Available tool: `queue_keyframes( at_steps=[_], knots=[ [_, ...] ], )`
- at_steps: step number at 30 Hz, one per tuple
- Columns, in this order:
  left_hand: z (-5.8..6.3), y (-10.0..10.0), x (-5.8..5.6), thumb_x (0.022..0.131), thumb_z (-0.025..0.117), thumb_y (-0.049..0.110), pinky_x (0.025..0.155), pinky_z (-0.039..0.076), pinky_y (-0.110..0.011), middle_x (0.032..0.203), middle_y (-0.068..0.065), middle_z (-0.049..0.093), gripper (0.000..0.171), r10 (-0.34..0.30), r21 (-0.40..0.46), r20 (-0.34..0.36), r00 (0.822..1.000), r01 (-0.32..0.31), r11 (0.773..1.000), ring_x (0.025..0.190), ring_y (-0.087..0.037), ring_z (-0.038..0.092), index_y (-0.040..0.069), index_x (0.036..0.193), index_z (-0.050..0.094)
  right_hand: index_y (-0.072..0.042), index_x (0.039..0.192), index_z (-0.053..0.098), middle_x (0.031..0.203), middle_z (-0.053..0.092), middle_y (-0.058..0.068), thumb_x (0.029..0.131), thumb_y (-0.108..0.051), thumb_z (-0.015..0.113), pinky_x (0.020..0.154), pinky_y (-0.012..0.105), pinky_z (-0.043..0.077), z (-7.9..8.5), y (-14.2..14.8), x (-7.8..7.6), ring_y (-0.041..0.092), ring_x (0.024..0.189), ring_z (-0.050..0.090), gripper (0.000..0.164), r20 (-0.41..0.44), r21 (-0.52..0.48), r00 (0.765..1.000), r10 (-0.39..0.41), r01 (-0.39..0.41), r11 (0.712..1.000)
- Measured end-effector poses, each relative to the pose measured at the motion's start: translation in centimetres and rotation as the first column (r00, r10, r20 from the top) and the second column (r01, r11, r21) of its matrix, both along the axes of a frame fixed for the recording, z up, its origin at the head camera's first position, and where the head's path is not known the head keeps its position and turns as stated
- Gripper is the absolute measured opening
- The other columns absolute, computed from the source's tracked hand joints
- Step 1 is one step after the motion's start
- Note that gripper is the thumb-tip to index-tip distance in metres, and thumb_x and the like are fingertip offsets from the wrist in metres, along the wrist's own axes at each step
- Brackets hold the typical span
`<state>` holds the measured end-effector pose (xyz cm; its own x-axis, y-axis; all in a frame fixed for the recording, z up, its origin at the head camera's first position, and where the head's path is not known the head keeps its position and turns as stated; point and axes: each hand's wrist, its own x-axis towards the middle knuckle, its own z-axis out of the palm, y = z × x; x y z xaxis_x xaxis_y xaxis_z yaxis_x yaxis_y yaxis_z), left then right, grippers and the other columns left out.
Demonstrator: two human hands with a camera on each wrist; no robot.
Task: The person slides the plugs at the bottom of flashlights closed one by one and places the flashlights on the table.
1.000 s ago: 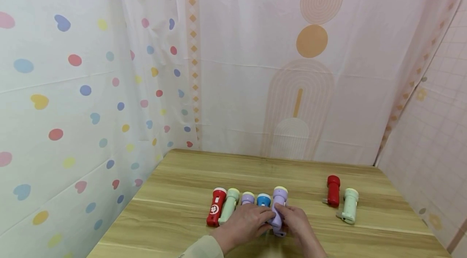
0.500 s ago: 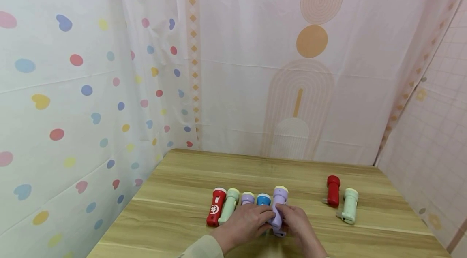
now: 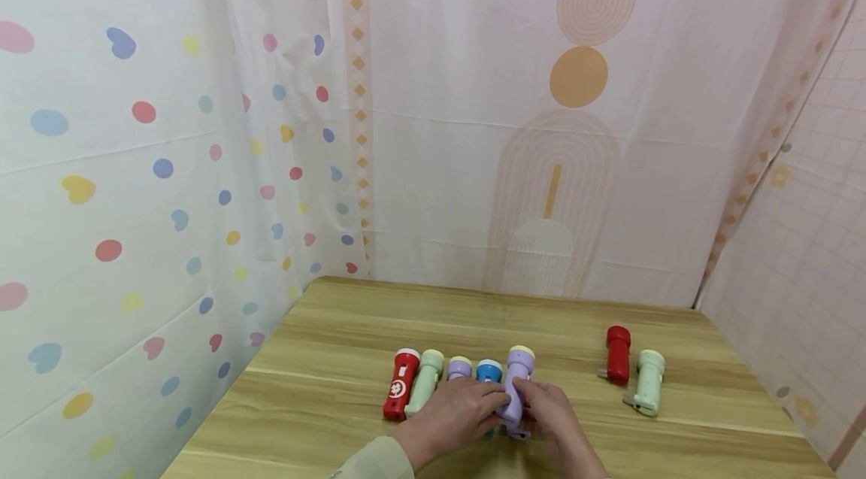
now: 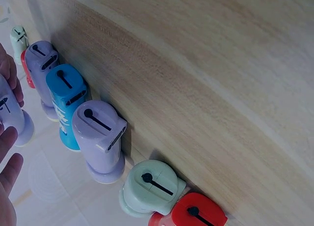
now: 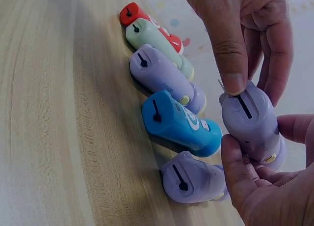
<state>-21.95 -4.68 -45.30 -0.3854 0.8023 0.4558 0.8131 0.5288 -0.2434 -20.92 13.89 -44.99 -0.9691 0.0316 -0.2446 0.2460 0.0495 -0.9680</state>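
A purple toy flashlight (image 5: 255,125) with a dark slot in its end cap is held raised over the table between both hands. My right hand (image 3: 553,417) grips its body, thumb on one side and fingers on the other. With the thumb tip on the slotted end, my left hand (image 3: 452,413) pinches it there, fingers bent behind. Below them lies another purple flashlight (image 5: 191,182), mostly covered in the head view. Beside it are a blue flashlight (image 5: 176,125), a purple flashlight (image 5: 167,78), a pale green flashlight (image 3: 426,381) and a red flashlight (image 3: 402,381), forming a row.
At the table's right side lie another red flashlight (image 3: 619,355) and a second pale green flashlight (image 3: 650,381), each with a small piece sticking out sideways. The wooden table (image 3: 325,359) reaches back to hanging patterned curtains (image 3: 440,186).
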Motion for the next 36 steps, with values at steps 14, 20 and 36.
queue_keyframes(
  at_steps=[14,20,36],
  knots=[
    [0.04,-0.21,0.14,0.090,0.075,0.029,0.084,0.050,-0.017,0.116,0.009,0.068,0.030,0.013,-0.017,0.041,0.999,-0.013,1.000,0.101,-0.003,0.064,0.018,0.118,0.070,0.019,0.118,0.055,0.089,0.068,0.010,0.099,-0.022,0.058,0.069,0.032,0.056,0.10,0.10,-0.08,0.016,0.076,0.064,0.046,0.048,-0.004,0.999,-0.004,0.004,1.000],
    [0.02,-0.15,0.16,0.090,0.074,0.029,0.085,0.050,-0.018,0.117,0.009,0.068,0.031,0.023,-0.038,0.054,0.998,-0.021,0.999,0.104,-0.002,0.063,0.019,0.120,0.069,0.019,0.117,0.055,0.090,0.068,0.011,0.100,-0.022,0.057,0.069,0.033,0.056,0.03,0.20,-0.13,0.015,0.076,0.064,0.044,0.059,-0.001,0.998,0.001,-0.001,1.000],
    [-0.19,-0.08,0.14,0.090,0.075,0.027,0.084,0.049,-0.016,0.113,0.009,0.069,0.030,0.016,-0.036,0.017,1.000,-0.016,0.999,0.099,-0.002,0.064,0.018,0.118,0.070,0.018,0.113,0.056,0.086,0.067,0.010,0.099,-0.019,0.057,0.066,0.030,0.056,-0.10,0.16,-0.14,0.015,0.073,0.064,0.040,0.050,0.000,0.999,0.002,-0.002,1.000]
  ],
)
